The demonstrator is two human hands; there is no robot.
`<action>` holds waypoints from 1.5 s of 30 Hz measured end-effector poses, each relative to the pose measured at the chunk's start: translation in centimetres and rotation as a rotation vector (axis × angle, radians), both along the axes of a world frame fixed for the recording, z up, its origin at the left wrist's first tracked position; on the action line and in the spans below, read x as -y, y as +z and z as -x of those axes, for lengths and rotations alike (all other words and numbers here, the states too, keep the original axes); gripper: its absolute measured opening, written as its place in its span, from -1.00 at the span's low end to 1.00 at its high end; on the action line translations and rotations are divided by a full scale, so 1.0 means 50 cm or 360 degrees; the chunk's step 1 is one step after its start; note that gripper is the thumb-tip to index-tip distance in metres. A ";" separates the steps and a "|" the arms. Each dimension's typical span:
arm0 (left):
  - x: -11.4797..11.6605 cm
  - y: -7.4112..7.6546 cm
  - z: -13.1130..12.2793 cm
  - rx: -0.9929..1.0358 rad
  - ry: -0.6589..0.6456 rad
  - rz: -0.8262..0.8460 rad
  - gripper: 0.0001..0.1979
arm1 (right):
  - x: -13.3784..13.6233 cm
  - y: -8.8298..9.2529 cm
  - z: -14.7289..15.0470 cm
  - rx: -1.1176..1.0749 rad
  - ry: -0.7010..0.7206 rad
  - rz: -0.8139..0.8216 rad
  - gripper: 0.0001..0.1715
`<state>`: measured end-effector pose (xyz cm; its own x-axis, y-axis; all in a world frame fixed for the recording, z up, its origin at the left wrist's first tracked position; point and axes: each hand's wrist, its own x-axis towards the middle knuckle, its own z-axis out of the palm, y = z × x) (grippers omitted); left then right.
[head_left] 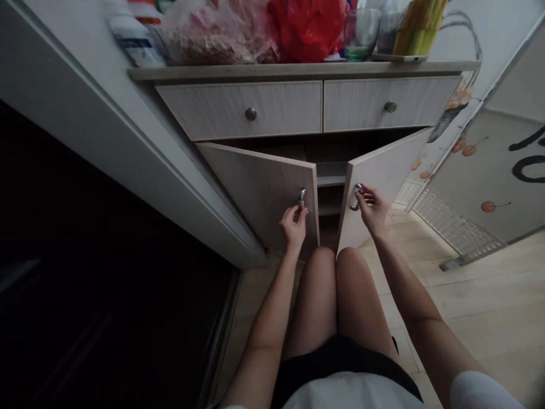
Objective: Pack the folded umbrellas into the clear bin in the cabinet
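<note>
A pale wooden cabinet stands in front of me, its left door [264, 190] and right door [385, 176] both partly swung out. My left hand [293, 227] is closed on the lower part of the left door's metal handle [302, 196]. With fingers closed, my right hand [372, 209] grips the right door's curved handle [354, 207]. Through the gap between the doors, pale shelves [331, 180] show in the dark interior. Two shut drawers with round knobs [251, 114] sit above the doors.
On the cabinet top [298, 70] are white bottles [136, 42], plastic bags [213, 31], a red bag [309, 28] and a glass [361, 35]. My knees are close below the doors. A patterned panel [481, 182] stands at right, a dark opening at left.
</note>
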<state>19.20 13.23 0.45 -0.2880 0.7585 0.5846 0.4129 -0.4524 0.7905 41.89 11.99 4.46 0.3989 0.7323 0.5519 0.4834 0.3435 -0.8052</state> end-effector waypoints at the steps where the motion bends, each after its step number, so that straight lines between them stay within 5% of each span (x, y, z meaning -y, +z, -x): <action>1: -0.020 0.004 -0.013 -0.0045 -0.0003 0.0011 -0.63 | -0.022 0.000 0.014 0.0045 0.0013 0.0000 -0.50; 9: -0.142 0.037 -0.074 -0.0411 0.0041 0.0120 -0.79 | -0.156 0.009 0.080 0.0614 -0.0176 0.0124 -0.55; 18: -0.230 0.053 -0.100 -0.0479 0.0040 0.0197 -0.85 | -0.250 0.007 0.097 0.0847 -0.0280 0.0152 -0.48; 37: -0.289 0.072 -0.099 -0.0498 -0.0047 0.0298 -0.85 | -0.297 0.012 0.098 0.0977 -0.0255 0.0263 -0.42; 45: -0.278 0.088 -0.067 0.0118 -0.0441 0.0472 -0.78 | -0.261 0.010 0.069 0.0691 0.0159 0.0081 -0.27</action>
<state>22.55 27.11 4.85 -0.0821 0.9457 0.3145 0.2445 -0.2868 0.9263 38.42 25.03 4.96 0.0644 0.7858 0.6151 0.7468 0.3708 -0.5520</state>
